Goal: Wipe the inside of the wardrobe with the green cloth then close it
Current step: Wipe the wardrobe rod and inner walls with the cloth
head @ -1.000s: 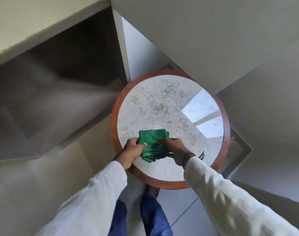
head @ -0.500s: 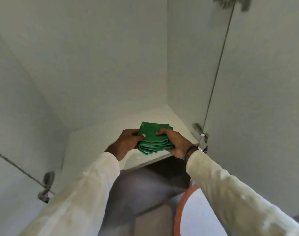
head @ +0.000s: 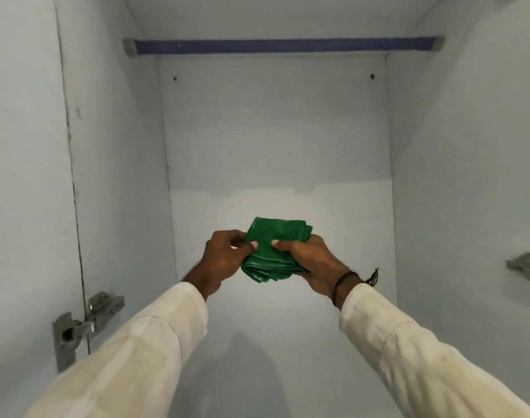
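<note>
The folded green cloth point(head: 272, 251) is held in mid-air in front of the open wardrobe point(head: 275, 131), above its pale floor panel. My left hand point(head: 224, 260) grips the cloth's left side with the thumb on top. Gripping the right side is my right hand point(head: 312, 263), a dark band on its wrist. The wardrobe's inside is pale blue-white with a back wall, two side walls and a floor panel. Both of its doors stand open out to the sides.
A dark blue hanging rail point(head: 284, 46) spans the top of the wardrobe. A metal hinge point(head: 85, 324) joins the left door to the side wall; another hinge point(head: 526, 268) sits on the right wall. Two small holes mark the back wall.
My view has swung up from the round marble table to the wardrobe's inside. Both hands kept the cloth and lifted it in front of the compartment.
</note>
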